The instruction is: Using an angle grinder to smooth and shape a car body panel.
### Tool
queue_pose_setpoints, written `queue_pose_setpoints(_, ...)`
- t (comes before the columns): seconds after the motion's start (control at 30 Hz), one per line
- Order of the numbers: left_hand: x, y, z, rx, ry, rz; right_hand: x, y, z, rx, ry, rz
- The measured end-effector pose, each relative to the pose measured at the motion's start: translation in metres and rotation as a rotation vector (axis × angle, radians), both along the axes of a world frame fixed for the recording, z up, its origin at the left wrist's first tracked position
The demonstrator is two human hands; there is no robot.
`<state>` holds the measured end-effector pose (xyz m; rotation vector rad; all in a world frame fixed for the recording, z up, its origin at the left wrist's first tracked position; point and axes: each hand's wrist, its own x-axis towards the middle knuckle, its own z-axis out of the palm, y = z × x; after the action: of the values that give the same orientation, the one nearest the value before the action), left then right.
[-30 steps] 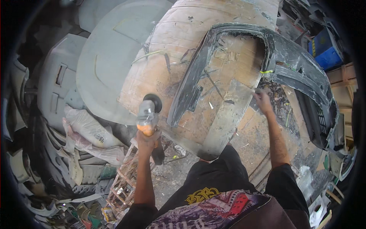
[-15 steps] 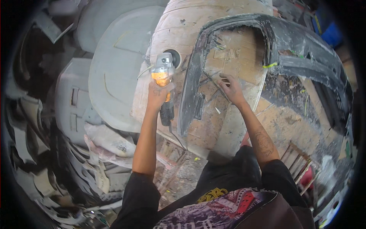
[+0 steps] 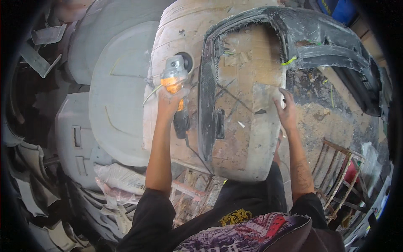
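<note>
My left hand is wrapped around the orange-and-black body of an angle grinder. The grinder's silver head points away from me, and a dark round disc shows beside it. To its right lies a dark grey moulded vehicle body part, dusty, with rough edges around a large opening. It rests on a board covered in worn cardboard. At the board's right edge is my right hand, thumb and fingers apart and slightly curled, with nothing seen in it; whether it touches the edge is unclear.
Large pale grey moulded panels lie to the left. More curved pieces are piled at the far left. A rusty metal frame stands at the lower right. The grinder's cord trails across the board toward me.
My right hand has moved right, from inside the body part's opening to the board's edge. My left hand still holds the grinder in nearly the same place. The view has shifted slightly.
</note>
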<state>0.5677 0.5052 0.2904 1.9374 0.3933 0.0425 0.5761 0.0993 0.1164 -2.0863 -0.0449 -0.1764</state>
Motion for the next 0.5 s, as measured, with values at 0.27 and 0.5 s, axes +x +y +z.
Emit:
queue_pose_setpoints(0.27, -0.112, -0.039, 0.035, -0.273, 0.075, 0.341, 0.1, -0.129, 0.019, 0.029, -0.017, 0.055)
queue_pose_setpoints(0.5, -0.238, -0.157, 0.035, -0.267, -0.003, 0.856, 0.142, -0.199, -0.065, -0.067, 0.325, 0.363)
